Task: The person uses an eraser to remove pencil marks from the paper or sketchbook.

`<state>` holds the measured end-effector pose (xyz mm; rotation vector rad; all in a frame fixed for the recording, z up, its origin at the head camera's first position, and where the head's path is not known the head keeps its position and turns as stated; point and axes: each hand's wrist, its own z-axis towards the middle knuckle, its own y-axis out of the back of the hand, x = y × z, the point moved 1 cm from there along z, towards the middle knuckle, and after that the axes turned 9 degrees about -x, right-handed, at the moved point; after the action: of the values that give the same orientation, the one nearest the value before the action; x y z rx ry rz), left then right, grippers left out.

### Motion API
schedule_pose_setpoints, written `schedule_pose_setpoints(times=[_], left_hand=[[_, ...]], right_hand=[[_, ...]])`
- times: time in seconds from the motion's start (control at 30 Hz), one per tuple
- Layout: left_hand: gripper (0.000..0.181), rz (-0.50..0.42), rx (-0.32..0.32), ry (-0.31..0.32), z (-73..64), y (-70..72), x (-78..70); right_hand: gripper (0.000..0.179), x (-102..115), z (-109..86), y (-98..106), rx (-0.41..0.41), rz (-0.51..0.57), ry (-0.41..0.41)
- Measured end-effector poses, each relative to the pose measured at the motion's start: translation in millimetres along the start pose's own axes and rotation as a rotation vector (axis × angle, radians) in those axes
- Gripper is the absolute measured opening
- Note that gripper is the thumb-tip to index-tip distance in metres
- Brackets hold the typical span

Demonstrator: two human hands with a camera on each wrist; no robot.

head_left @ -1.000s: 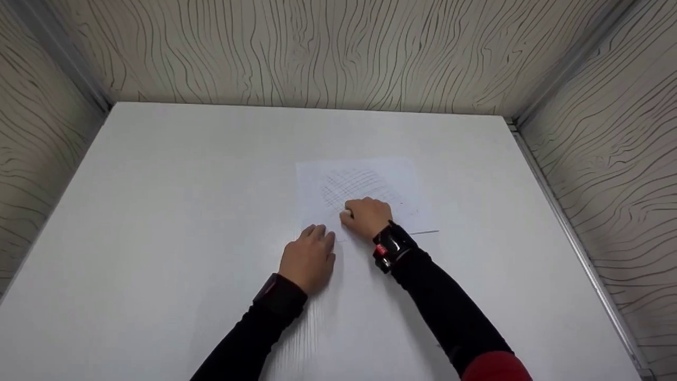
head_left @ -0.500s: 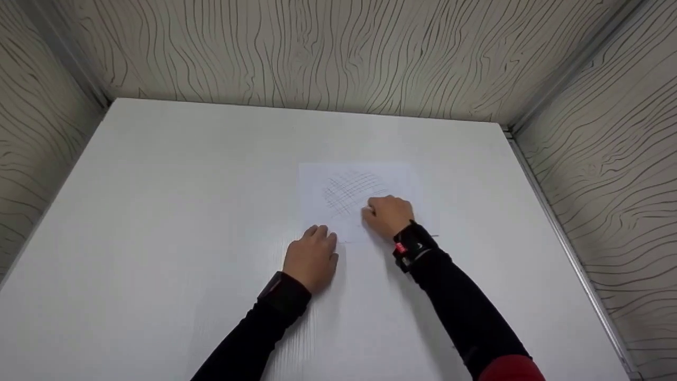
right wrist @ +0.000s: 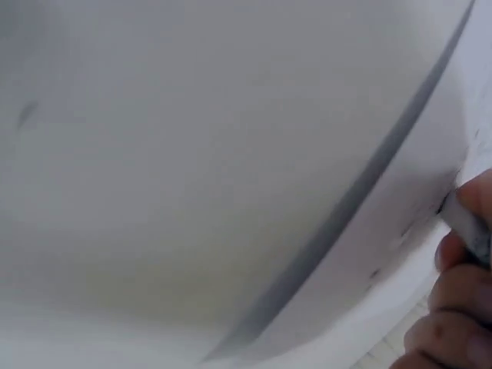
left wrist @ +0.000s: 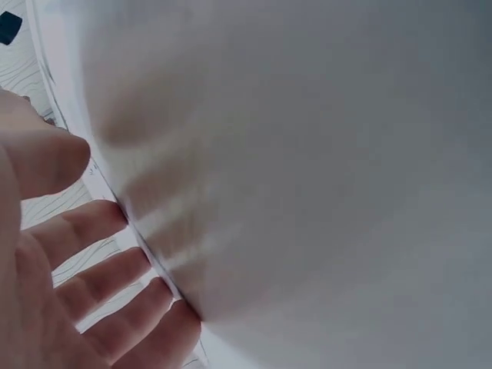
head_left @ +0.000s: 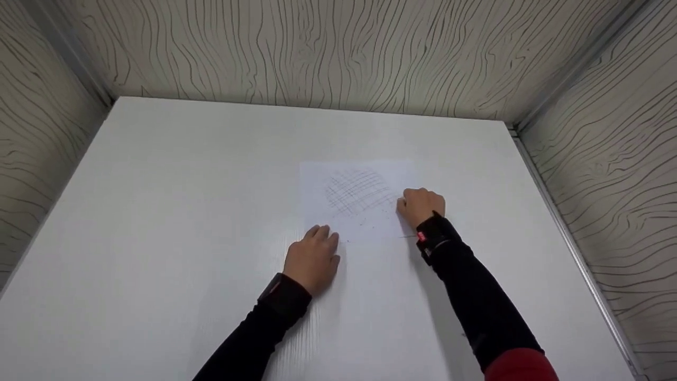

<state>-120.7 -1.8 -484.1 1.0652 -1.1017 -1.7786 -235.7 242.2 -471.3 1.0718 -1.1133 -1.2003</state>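
A white sheet of paper point(head_left: 312, 185) lies on the table, covered in its middle by a pencilled crosshatch of lines point(head_left: 351, 190). My right hand point(head_left: 421, 205) is over the right part of the sheet. In the right wrist view its thumb and curled fingers pinch a small greyish-white eraser point(right wrist: 466, 224), its end against the paper. Dark crumbs point(right wrist: 374, 274) are scattered near it. At the sheet's near left edge my left hand point(head_left: 312, 262) rests its fingertips, the fingers spread and only slightly bent, holding nothing.
A white table point(head_left: 201, 211) spreads around the sheet on all sides. Wood-grain panels rise behind it point(head_left: 317, 53) and at both sides, with a metal rail point(head_left: 582, 264) along the right edge.
My right hand has slid rightward across the sheet with the eraser, from the middle toward the right edge. More of the lines and some crumbs now show. The left hand stays in place.
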Motion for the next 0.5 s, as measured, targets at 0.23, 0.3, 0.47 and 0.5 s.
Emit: schedule_pose_setpoints(times=[0.23,0.3,0.47,0.5], left_hand=[[0.03,-0.005,-0.025,-0.01,-2.4,1.9,7.0],[0.025,-0.002,-0.043,-0.014,-3.3,5.0,10.4],[0.016,-0.051,-0.086,0.006,-3.7,11.8,18.7],[0.016,-0.067,-0.098,0.009,-3.1,12.3,19.3]], right_hand=[[0.034,54.9,-13.0,-0.6,0.034,0.119,0.171],[0.034,67.7,-17.3,0.9,0.033,0.144,0.21],[0.033,52.1,-12.4,8.7,0.017,0.204,0.134],[0.034,44.2,-9.8,9.4,0.02,0.206,0.101]])
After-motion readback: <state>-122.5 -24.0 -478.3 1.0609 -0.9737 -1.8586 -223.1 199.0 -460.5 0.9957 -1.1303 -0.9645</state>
